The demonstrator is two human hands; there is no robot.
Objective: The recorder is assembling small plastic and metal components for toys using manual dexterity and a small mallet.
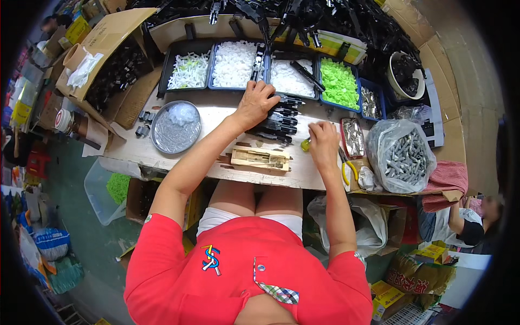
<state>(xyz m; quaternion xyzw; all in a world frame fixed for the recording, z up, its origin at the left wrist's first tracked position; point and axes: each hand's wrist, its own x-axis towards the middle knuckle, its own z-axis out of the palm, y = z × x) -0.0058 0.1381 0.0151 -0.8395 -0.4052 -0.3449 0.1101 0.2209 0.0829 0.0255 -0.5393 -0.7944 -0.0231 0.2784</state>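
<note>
My left hand [255, 104] reaches to the far end of a row of long black plastic parts [275, 120] on the bench. Its fingers are bent and closed on one of these parts, mostly hidden under the hand. My right hand [324, 142] rests to the right of the row, with its fingers curled down around a small tool with a yellow-green handle [305, 145]; the rest of that tool is hidden. Between my arms, near the bench edge, lies a wooden block fixture [260, 158] with a slot along it. Yellow-handled pliers [347, 167] lie beside my right wrist.
Along the back stand bins of white pieces [234, 64], green pieces [339, 84] and metal pins [370, 103]. A round metal dish [176, 142] sits left. At right is a plastic bag of grey metal parts [403, 157]. A cardboard box [103, 51] of black parts leans in at left.
</note>
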